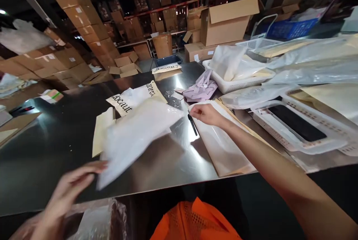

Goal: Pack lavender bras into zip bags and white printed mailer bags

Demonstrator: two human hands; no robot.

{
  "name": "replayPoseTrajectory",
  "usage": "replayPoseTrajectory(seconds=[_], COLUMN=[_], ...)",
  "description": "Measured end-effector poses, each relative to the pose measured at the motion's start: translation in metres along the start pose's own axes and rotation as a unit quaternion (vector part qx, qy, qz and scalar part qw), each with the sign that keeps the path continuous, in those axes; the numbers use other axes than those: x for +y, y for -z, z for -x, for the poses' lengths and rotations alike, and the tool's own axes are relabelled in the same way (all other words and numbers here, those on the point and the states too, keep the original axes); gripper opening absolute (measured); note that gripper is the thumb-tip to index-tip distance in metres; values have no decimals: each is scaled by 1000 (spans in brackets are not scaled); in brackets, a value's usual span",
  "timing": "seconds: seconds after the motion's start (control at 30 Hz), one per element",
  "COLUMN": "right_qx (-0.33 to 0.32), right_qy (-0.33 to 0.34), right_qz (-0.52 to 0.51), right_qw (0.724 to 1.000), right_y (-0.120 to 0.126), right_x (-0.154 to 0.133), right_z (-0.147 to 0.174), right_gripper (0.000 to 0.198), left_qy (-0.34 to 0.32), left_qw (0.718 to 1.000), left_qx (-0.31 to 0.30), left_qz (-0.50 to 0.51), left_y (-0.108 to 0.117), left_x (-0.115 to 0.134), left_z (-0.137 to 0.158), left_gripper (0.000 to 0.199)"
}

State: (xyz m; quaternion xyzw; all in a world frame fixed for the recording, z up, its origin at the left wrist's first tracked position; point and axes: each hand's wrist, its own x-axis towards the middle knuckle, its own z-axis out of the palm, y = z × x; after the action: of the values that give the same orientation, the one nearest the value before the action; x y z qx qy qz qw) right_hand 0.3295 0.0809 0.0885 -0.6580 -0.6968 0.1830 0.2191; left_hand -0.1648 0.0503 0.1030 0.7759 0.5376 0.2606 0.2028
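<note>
My left hand [81, 178] pinches the near corner of a white, translucent plastic bag [137, 132], which is lifted and slanted over the metal table [67, 135] and slightly blurred. Beneath and behind it lie cream sheets with black lettering [152, 89] and a folded cream sheet [101, 126]. My right hand [206, 114] is closed, fingertips together, over the far end of a stack of clear plastic bags [223, 145]; what it holds, if anything, is hidden. Close to those fingers are a black pen [192, 124] and a crumpled lilac cloth [200, 88].
On the right stand a white basket of bagged items [220, 81] and a white plastic basket [275, 135] with a black phone [297, 122]. Bagged goods [316, 70] lie behind. Cardboard boxes [223, 24] stand beyond the table; a plastic-lined container [95, 221] sits below its front edge.
</note>
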Motion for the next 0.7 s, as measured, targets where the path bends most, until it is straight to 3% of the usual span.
replayPoseTrajectory(seconds=[0.07, 0.13, 0.17, 0.23, 0.37, 0.53, 0.63, 0.7], right_qx=[-49, -76, -89, -111, -109, -102, -83, -45], right_qy=[-83, -124, -141, -166, -184, -198, -225, -241], right_qz=[91, 137, 159, 194, 238, 244, 224, 202], right_qw=[991, 980, 973, 961, 948, 944, 945, 948], right_y=[-29, -57, -68, -82, -84, -87, -88, -82], right_x=[9, 8, 4, -4, -8, -7, -21, -34], right_z=[-4, -15, -21, -30, -31, -29, -26, -19], right_gripper=[26, 24, 23, 22, 29, 24, 24, 32], left_qy=[-14, -92, -137, -163, -118, -54, -115, -181], left_qw=[999, 979, 961, 949, 924, 927, 937, 934], left_qx=[-8, 20, -15, -47, -137, -131, -177, -196], left_qz=[-46, -178, -238, -264, -338, -347, -280, -239], left_y=[-35, -63, -74, -88, -107, -130, -128, -130], left_x=[-5, 4, 10, 21, 37, 78, 92, 79], left_z=[9, -4, -15, -37, -44, 2, 21, 29], left_gripper=[39, 38, 34, 32, 57, 59, 53, 49])
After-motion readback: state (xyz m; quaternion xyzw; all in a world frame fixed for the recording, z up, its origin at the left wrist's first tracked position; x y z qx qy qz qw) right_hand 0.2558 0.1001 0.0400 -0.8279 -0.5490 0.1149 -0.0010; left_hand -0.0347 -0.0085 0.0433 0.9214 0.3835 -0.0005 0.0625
